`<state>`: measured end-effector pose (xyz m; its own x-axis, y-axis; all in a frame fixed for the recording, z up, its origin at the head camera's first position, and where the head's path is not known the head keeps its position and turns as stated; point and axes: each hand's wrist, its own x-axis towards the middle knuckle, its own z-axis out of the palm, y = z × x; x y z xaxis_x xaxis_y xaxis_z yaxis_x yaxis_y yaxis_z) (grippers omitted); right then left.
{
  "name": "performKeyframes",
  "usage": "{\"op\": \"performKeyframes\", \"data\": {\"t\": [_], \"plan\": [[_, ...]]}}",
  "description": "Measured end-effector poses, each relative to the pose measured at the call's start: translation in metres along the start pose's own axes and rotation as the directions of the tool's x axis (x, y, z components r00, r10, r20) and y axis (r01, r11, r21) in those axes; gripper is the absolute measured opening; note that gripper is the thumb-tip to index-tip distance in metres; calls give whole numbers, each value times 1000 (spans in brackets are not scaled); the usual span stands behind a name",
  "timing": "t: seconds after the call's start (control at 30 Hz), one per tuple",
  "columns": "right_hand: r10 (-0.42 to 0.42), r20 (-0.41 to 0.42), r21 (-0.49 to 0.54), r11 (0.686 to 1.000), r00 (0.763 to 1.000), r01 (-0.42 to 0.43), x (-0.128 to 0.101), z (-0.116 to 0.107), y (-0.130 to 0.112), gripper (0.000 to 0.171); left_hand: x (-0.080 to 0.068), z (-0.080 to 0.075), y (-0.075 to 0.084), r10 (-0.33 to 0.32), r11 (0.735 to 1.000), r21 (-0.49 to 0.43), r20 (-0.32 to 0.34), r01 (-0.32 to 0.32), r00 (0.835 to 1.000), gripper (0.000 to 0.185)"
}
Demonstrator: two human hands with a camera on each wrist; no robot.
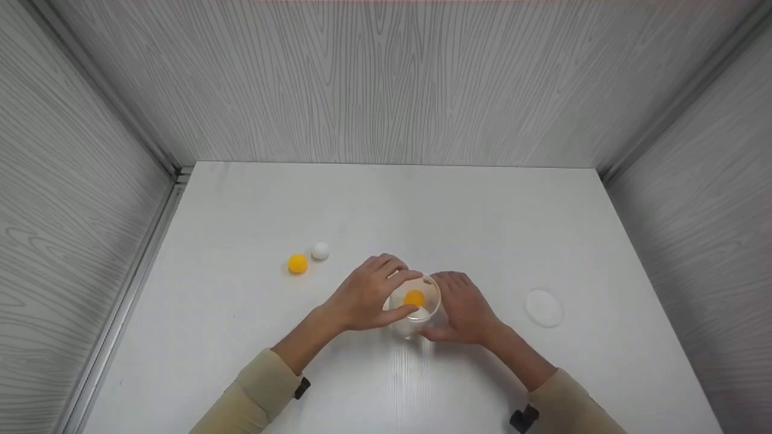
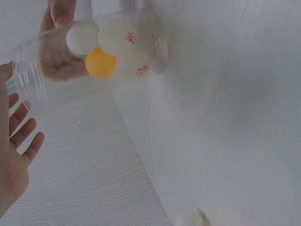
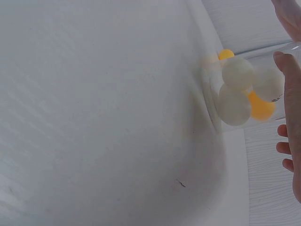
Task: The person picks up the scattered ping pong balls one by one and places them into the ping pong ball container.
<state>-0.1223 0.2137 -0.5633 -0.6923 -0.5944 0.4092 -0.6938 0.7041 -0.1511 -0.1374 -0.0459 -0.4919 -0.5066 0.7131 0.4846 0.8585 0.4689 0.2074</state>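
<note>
Your jar (image 2: 35, 75) looks like clear, smooth, glossy plastic, ridged near its mouth. The balls (image 1: 298, 263) you see are smooth plastic, closer to matt. Your disc (image 1: 544, 308) appears to be translucent plastic. Your table (image 1: 452, 217) is smooth with a soft sheen; the walls (image 1: 386, 78) show matt wood grain. Your rail (image 1: 131, 283) looks metallic, your sleeves (image 1: 264, 380) matt cloth.

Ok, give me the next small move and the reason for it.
I'd probably take the left hand to the loose white ball. The clear jar already holds balls and its mouth is uncovered. The right hand grips the jar, the left appears empty, and the white ball lies nearer to it than the loose orange ball.
</note>
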Motion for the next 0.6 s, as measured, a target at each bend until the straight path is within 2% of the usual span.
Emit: {"op": "performKeyframes", "data": {"t": [0.27, 0.6], "plan": [[4, -5, -5, 1000, 1000, -4, 0, -1, -1, 81, -7, -7, -4, -24, 1000, 21, 28, 23, 999, 55], [7, -3, -9, 1000, 1000, -7, 0, 0, -1, 80, -17, -11, -10, -104, 994, 38, 57, 102, 993, 62]]}}
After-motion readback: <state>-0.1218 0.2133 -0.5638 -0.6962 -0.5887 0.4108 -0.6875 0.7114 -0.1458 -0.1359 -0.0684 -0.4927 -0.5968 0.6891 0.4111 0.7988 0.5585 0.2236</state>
